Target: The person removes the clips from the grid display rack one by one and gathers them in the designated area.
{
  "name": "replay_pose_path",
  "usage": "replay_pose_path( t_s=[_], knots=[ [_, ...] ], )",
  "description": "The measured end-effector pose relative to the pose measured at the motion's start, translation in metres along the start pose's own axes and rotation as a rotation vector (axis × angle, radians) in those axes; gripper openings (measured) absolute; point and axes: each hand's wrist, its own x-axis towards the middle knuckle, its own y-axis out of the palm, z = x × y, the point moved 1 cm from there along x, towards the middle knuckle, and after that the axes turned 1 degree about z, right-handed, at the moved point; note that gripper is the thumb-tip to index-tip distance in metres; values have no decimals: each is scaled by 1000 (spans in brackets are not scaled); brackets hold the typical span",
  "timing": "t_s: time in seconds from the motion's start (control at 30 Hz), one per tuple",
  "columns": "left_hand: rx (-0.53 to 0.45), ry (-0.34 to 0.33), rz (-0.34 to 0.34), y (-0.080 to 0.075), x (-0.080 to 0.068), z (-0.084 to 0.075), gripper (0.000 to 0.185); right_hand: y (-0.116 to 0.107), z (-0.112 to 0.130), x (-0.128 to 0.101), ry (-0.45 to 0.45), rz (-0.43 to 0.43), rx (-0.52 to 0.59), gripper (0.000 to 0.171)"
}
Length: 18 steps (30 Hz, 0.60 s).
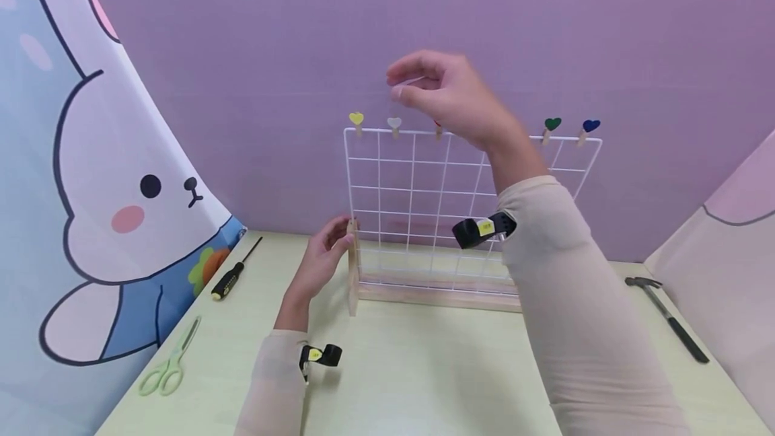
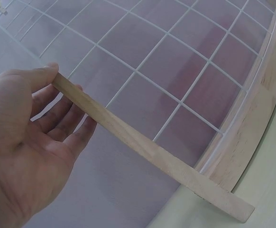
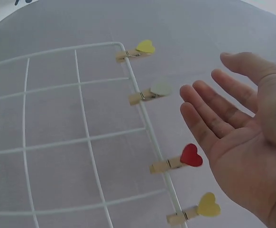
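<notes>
A white wire grid panel (image 1: 412, 189) stands upright in a wooden base (image 1: 436, 299). My left hand (image 1: 321, 254) holds the upper end of its left wooden side post (image 2: 142, 145), thumb on top and fingers behind. Along the panel's top wire sit small wooden clothespins with hearts: yellow (image 1: 356, 118), white (image 1: 394, 123), red (image 3: 191, 155), a second yellow (image 3: 209, 205), green (image 1: 552, 124) and dark blue (image 1: 591, 126). Above them, my right hand (image 1: 457, 96) hovers with fingers relaxed and holds nothing. Its forearm hides part of the panel in the head view.
On the table's left lie a black screwdriver (image 1: 229, 281) and green-handled scissors (image 1: 166, 372). A hammer (image 1: 666, 318) lies at the right. A purple backdrop (image 1: 272, 86) rises behind the panel, and a cloth with a cartoon rabbit (image 1: 121, 153) hangs at the left.
</notes>
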Motion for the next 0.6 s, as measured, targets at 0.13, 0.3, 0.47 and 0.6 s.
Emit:
replay_pose_path(
  t_s=[0.13, 0.3, 0.47, 0.6],
  knots=[
    [-13, 10, -1, 1, 0, -1, 41, 6, -1, 7, 0, 11, 0, 32],
    [-21, 7, -8, 2, 1, 0, 42, 13, 0, 15, 12, 40, -2, 34],
    [-36, 3, -9, 5, 2, 1, 41, 20, 0, 21, 25, 78, 18, 31],
    [-22, 14, -3, 7, 2, 2, 41, 23, -1, 25, 44, 103, 7, 30]
  ],
)
